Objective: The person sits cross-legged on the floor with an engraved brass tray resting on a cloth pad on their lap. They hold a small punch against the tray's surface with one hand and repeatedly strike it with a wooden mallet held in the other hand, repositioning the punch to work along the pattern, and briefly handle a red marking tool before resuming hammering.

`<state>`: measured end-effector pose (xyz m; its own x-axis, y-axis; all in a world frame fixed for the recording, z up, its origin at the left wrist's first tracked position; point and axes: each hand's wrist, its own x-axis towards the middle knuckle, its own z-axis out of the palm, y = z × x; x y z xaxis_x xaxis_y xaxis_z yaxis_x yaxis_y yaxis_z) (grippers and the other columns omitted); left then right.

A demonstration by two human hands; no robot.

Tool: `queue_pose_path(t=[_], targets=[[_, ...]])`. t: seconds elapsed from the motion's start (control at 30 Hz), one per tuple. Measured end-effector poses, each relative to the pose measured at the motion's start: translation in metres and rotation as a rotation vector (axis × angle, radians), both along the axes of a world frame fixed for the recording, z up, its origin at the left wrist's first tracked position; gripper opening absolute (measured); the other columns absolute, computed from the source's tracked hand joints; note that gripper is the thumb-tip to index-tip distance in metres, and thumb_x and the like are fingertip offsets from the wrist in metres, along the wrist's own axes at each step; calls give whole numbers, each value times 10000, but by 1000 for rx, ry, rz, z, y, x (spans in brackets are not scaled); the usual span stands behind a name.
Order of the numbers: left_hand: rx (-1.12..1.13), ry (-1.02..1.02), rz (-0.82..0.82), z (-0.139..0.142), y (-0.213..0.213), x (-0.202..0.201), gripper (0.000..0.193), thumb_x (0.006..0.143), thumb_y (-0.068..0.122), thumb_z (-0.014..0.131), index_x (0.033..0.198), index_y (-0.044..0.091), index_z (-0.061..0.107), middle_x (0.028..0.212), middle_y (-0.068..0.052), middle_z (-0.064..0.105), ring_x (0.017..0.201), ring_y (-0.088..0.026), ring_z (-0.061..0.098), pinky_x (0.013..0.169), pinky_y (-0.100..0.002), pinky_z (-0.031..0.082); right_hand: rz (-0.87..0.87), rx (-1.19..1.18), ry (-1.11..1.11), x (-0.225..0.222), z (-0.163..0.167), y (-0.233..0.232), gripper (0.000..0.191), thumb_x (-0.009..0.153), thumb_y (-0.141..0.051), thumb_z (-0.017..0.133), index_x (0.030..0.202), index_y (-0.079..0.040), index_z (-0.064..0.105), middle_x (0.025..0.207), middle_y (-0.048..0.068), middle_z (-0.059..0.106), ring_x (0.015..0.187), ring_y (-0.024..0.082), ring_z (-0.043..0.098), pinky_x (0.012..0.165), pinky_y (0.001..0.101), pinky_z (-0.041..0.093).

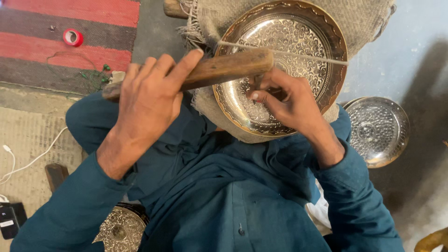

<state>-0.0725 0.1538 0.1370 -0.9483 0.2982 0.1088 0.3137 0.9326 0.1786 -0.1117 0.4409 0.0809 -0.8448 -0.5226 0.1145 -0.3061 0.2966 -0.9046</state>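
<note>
Head view, read left to right from the engraved plate (pixel 298 42) that rests on burlap (pixel 210 18) over the lap. Far left of the plate a roll of red tape (pixel 73 37) lies on a striped rug (pixel 56 14), with a white cable (pixel 32 161) on the floor below it. Nearer the plate, the left hand (pixel 149 98) is closed around a wooden block (pixel 219 70), fingers wrapped over its top, the block's end raised over the plate's left rim. On the plate's lower centre the right hand (pixel 284 100) is pinched shut on a small dark tool (pixel 279 93); its tip is hidden by the fingers. A thin cord (pixel 298 53) crosses the plate's face.

Judged step: chasing or engraving the plate's surface, block serving as mallet. The next stroke calls for the tool held steady and the block brought squarely onto its head.

The plate is round, bright metal, densely scrolled, with a scalloped brass-toned rim. Right of it lies a second plate (pixel 378 130), dimpled. Below left, a third plate (pixel 119 231) shows.
</note>
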Motion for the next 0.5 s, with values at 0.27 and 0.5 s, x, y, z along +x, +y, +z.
queue_pose_path(t=[0.27,0.5], targets=[[408,92,-139,-2,-1,-2,739,833,-11,714,1503,141,441,1199,-139,603,1115,-361,603,932,-473,484,-19,12,-7,0,5,0,240,976,-46,716,1201,-18,637,1015,76,783,979,164,777,823,290,640],[386,95,-121,2,-2,2,776,826,-2,732,1541,142,467,1174,-129,620,1106,-365,614,963,-473,480,3,12,18,1,6,2,158,975,-37,717,1097,-4,622,1036,91,779,999,172,782,821,288,640]])
